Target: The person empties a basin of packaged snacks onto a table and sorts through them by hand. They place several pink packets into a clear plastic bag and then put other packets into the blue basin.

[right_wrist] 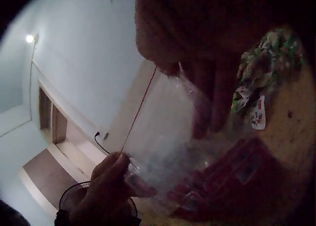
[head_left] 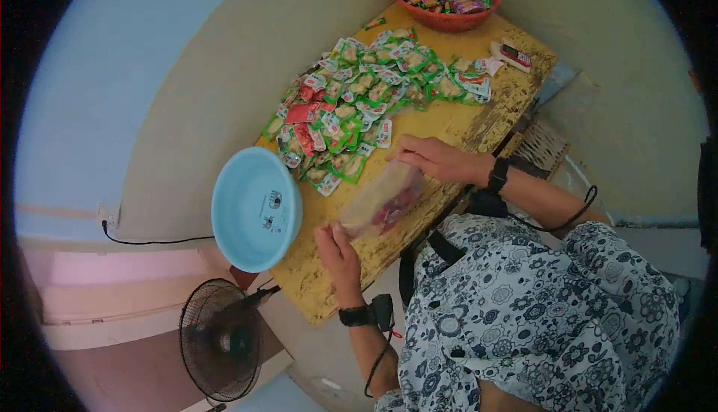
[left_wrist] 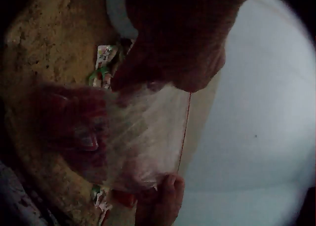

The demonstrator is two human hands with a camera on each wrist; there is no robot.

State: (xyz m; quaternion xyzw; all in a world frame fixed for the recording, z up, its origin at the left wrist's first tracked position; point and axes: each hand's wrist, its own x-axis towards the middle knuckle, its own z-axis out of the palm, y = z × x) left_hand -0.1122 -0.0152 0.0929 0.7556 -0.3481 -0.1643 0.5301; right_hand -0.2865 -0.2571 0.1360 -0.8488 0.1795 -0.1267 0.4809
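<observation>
A clear plastic bag with a red line along its top edge hangs between both hands over the yellow table. Dark red packets fill its lower part. My left hand pinches one top corner. At the opposite corner, the right hand grips the bag, its other fingers lying along the plastic in the right wrist view. Just beyond the bag spreads a heap of small green-and-white snack packets, with several red ones among them.
A light blue basin stands at the table's left end. At the far end is a red basin of wrapped candies, with a small dark phone-like object nearby. A black fan stands beyond the near left corner.
</observation>
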